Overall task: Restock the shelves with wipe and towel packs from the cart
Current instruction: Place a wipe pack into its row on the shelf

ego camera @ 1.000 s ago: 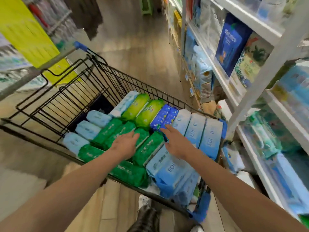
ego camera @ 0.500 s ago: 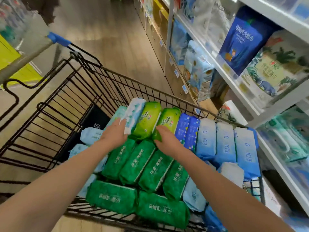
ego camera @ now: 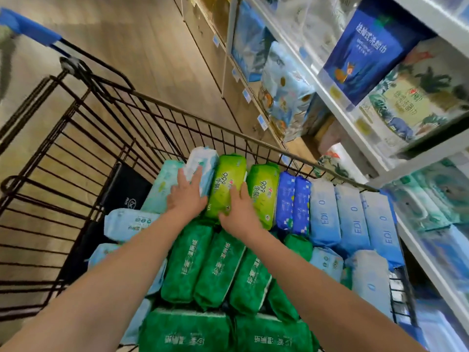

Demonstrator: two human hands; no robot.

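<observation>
The lime-green pack (ego camera: 228,181) stands on edge in the far row of the cart (ego camera: 177,109), flanked by both hands. The left hand (ego camera: 186,199) lies flat along its left side, its straight fingers (ego camera: 196,175) also reaching onto a white pack (ego camera: 205,158). The right hand (ego camera: 241,214) has its fingers pushed straight into the gap between this pack and a second lime-green one (ego camera: 265,189), with the thumb on the near face. Neither hand is curled round anything.

Further right in that row stand two dark blue packs (ego camera: 285,199), then three pale blue packs (ego camera: 324,214) up against the cart's right wall. Nearer, four dark green packs (ego camera: 187,262) sit side by side, and two more lie crosswise in front.

Bare wire shows on the basket's left side. The white shelves (ego camera: 337,105) run just beside the cart's right rim.
</observation>
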